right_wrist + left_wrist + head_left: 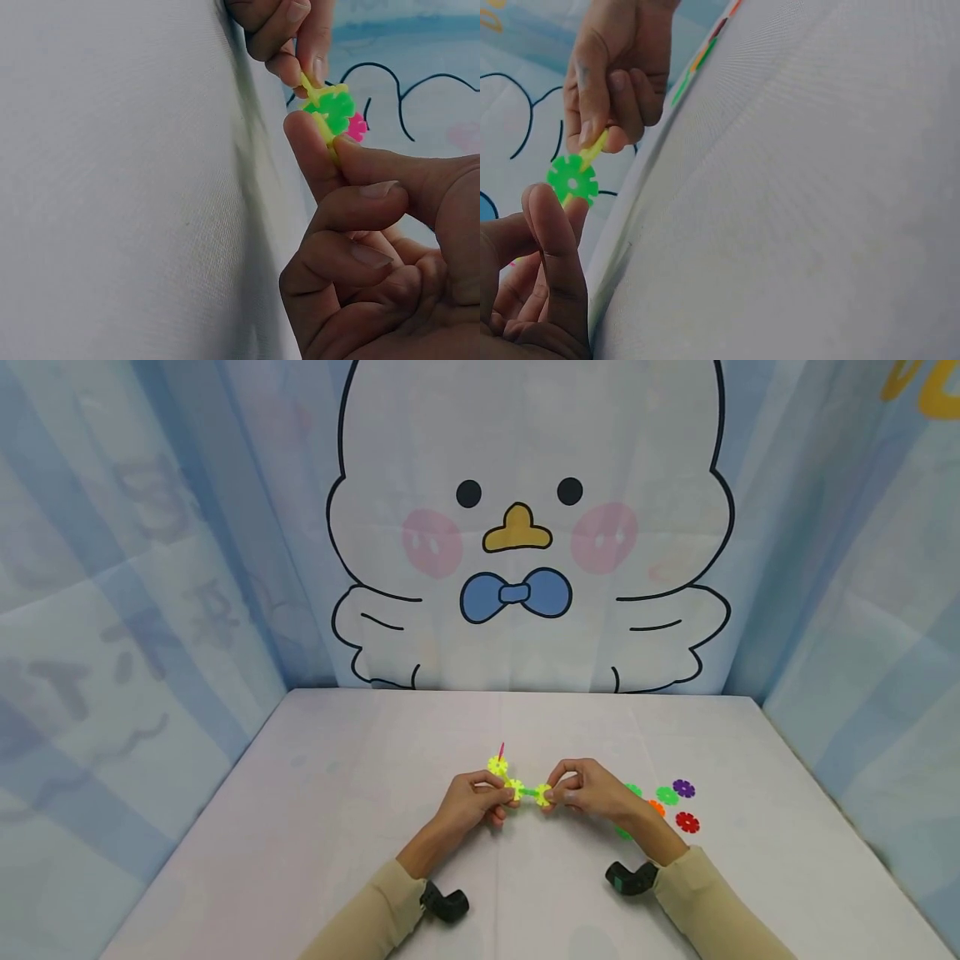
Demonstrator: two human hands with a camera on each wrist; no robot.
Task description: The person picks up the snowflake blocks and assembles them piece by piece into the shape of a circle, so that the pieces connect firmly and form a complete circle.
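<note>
Both hands hold a joined chain of notched plastic snowflake discs above the table. My left hand (474,802) pinches a yellow disc (514,788) in the chain's middle. At the chain's right end, my right hand (588,789) pinches another yellow disc (543,794) between thumb and forefinger. A green disc (559,174), seen face-on in the left wrist view, sits between the two pinched ones. Beyond the left hand, the chain runs up to a third yellow disc (497,766) with a pink disc (502,750) standing edge-on at its tip. Fingers partly hide the pinched discs.
Loose discs lie on the white table (360,827) beside the right forearm: green (667,796), purple (683,788), red (687,822) and orange (657,808), some partly behind the arm. A printed cloth backdrop (517,643) rises at the table's far edge.
</note>
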